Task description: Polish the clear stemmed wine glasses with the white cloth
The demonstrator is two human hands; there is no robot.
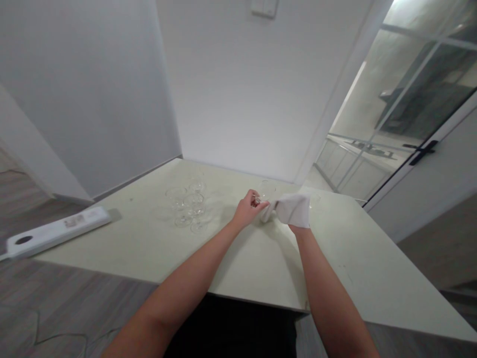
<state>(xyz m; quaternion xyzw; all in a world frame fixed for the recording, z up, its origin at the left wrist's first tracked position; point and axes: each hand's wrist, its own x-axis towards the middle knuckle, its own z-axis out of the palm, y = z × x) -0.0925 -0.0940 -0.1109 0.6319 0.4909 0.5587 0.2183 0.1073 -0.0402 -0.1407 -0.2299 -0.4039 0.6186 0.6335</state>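
Observation:
My left hand (246, 209) is closed around the stem of a clear wine glass (267, 188), its bowl showing just beyond my fingers. A pale grey cloth (292, 210) covers most of my right hand (298, 229), which grips it from below. One end of the cloth hangs beside the glass, close to my left fingertips. Whether it touches the glass I cannot tell. Several stemmed glasses (194, 201) stand grouped on the table to the left. Part of another clear glass (314, 200) shows just past the cloth on the right.
The pale table (179, 258) meets a white wall (246, 99) at the back. A white power strip or similar long case (59, 228) overhangs its left edge. To the right is a glazed door with a black handle (424, 151). A cable (61, 336) lies on the floor.

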